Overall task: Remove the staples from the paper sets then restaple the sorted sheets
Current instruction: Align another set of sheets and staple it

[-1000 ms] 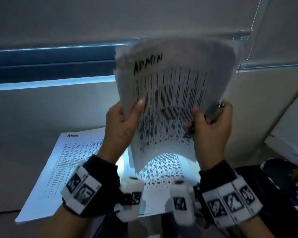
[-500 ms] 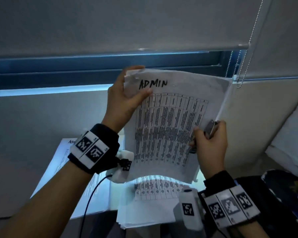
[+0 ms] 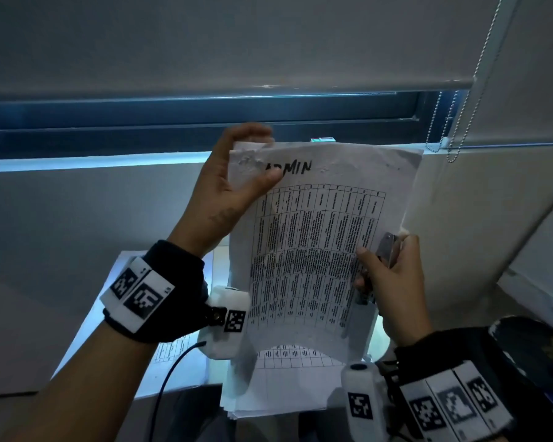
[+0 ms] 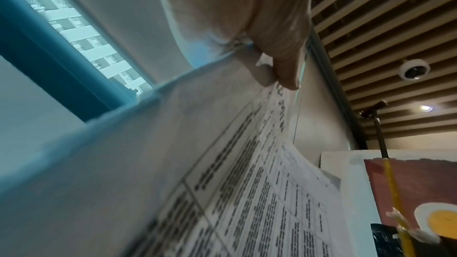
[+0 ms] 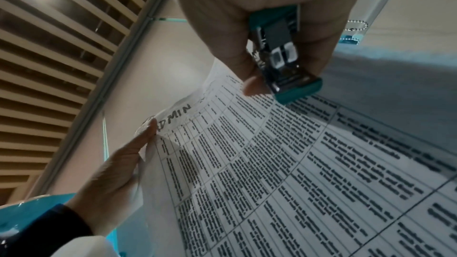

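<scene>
The desk (image 3: 20, 330) has flat papers (image 3: 179, 349) lying on it, near the window. Up in the air above them is a set of papers (image 3: 316, 250) with "ADMIN" written on top. The left hand (image 3: 224, 199) pinches its top left corner. The right hand (image 3: 393, 282) holds its right edge and also grips a blue-green stapler (image 5: 279, 50).

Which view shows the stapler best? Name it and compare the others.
The right wrist view: the stapler fills the frame close up, its teal body and metal front clear in the right hand. The head view shows only a dim metallic sliver behind the paper set. The left wrist view shows none of it.
</scene>
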Available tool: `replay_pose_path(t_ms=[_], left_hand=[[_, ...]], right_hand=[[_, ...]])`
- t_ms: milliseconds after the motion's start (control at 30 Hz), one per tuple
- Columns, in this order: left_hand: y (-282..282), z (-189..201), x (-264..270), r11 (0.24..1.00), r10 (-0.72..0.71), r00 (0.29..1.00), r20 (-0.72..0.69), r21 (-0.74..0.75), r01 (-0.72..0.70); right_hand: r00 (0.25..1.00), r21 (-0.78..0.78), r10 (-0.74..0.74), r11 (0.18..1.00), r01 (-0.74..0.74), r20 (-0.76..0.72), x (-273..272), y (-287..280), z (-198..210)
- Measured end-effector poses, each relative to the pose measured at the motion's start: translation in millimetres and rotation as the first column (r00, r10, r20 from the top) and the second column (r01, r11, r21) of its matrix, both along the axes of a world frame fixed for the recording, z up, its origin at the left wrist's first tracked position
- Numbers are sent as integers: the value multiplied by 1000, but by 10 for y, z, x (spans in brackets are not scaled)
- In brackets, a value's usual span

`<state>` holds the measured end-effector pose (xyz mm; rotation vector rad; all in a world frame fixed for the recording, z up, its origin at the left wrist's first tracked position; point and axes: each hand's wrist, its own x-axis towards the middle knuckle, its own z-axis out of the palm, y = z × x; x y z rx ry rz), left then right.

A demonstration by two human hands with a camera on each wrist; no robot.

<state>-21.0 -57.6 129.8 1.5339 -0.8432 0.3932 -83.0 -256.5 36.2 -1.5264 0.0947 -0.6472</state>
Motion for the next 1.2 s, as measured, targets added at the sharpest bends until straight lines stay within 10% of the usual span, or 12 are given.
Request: replay_pose_path(t_ms=[333, 967, 1200], left_hand=[[-68, -58, 31, 964, -32, 996, -82, -266, 9], [42, -94, -6, 920, 372, 899, 230, -217, -325], [68, -316, 84, 975, 130, 976, -175, -159, -159]], right_hand=[[1000, -10, -8, 1000, 8, -6, 5, -1, 10], [995, -9, -95, 995, 95, 42, 40, -15, -28], [994, 23, -109, 994, 108, 27, 47, 11, -20]])
